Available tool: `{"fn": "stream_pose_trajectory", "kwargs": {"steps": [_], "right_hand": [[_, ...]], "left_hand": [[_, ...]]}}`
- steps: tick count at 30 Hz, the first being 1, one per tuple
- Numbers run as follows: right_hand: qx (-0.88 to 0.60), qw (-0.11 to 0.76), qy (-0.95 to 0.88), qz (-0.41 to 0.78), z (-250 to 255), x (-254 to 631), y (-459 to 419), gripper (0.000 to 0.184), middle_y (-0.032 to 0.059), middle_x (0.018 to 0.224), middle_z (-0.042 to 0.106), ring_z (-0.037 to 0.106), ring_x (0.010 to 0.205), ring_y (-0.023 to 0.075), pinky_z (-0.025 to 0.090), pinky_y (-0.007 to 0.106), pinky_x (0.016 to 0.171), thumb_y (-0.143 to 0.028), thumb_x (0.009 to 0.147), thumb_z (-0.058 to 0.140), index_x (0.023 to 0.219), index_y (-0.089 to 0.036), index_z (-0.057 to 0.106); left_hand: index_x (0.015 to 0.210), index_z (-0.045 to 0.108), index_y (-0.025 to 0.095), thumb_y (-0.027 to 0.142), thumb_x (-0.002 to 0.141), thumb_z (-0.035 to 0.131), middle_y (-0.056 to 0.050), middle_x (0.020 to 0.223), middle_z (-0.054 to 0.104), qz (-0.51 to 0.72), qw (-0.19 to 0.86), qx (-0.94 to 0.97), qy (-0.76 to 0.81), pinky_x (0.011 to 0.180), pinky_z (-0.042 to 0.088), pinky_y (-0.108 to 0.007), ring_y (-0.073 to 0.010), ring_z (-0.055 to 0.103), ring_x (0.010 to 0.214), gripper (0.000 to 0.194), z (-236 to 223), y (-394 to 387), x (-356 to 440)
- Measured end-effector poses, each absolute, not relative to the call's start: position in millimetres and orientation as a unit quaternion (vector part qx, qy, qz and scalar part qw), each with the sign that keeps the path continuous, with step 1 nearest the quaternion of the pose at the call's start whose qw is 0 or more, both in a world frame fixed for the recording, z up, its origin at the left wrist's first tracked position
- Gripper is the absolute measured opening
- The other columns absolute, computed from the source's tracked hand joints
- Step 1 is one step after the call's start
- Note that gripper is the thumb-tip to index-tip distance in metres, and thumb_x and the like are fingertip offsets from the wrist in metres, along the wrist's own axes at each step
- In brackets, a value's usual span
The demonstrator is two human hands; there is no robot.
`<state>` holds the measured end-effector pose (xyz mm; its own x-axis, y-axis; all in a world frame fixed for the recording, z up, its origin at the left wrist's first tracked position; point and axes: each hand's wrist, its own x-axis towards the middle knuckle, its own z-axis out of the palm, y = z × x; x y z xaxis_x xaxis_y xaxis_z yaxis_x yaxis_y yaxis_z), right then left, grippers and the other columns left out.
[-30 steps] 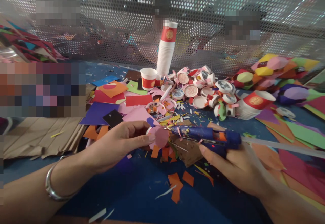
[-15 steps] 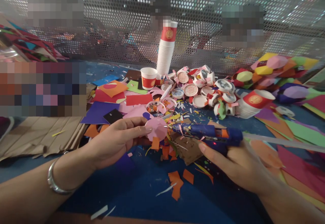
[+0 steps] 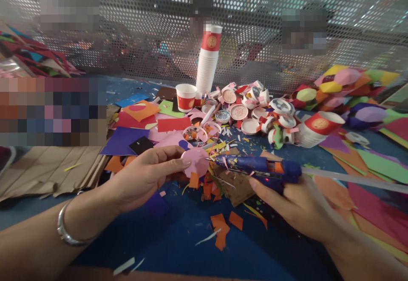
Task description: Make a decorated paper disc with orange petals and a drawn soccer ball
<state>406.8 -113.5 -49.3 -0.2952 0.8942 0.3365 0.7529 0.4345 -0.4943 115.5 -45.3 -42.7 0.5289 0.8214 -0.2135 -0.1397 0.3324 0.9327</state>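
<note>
Between the thumb and fingers of my left hand (image 3: 146, 177) is a round pink paper piece (image 3: 195, 162), with an orange paper tab (image 3: 194, 180) at its lower edge. My right hand (image 3: 287, 202) is wrapped round a blue glue gun (image 3: 245, 164), its nozzle pointing left at the right edge of the pink piece. A long pale glue stick (image 3: 353, 177) sticks out of the gun's back end. Under the gun lies a brown cardboard piece (image 3: 237, 185). Orange paper scraps (image 3: 220, 230) are scattered on the blue table (image 3: 178, 247) nearer me.
A tall stack of paper cups (image 3: 208, 66) and a single red-and-white cup (image 3: 186, 97) stand behind my hands. Cut cup bottoms (image 3: 239, 112) are piled to their right, beside a tilted cup stack (image 3: 320, 129). Flattened cardboard (image 3: 47, 172) lies left; coloured paper sheets (image 3: 372, 204) lie right.
Both hands, the pink piece and the glue gun are nearly where they were, shifted very slightly left in view. The nozzle stays at the pink piece's right edge.
</note>
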Motion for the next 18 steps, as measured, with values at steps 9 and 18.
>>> {"fn": "stream_pose_trajectory", "kwargs": {"steps": [9,18], "right_hand": [[-0.527,0.284,-0.792,0.119,-47.2,407.6,-113.6,0.025,0.0031,0.083,0.07,0.066,0.074,0.0197,0.056,0.035,0.07,-0.029,0.1,0.052,0.077,-0.024,0.06],[-0.532,0.291,-0.786,0.123,-46.7,406.2,-111.4,0.024,-0.0007,0.073,0.061,0.058,0.063,0.0164,0.051,0.03,0.06,-0.03,0.099,0.053,0.076,-0.025,0.054]], "left_hand": [[0.085,0.081,0.021,0.03,0.088,0.082,-0.002,0.088,0.07,0.325,0.726,0.479,0.372,0.077,0.057,-0.022,-0.0115,0.062,0.08,0.009,-39.3,-46.4,116.9],[0.086,0.079,0.018,0.031,0.087,0.083,-0.004,0.091,0.07,0.324,0.729,0.483,0.362,0.077,0.057,-0.024,-0.0133,0.064,0.082,0.013,-42.1,-46.4,116.7]]}}
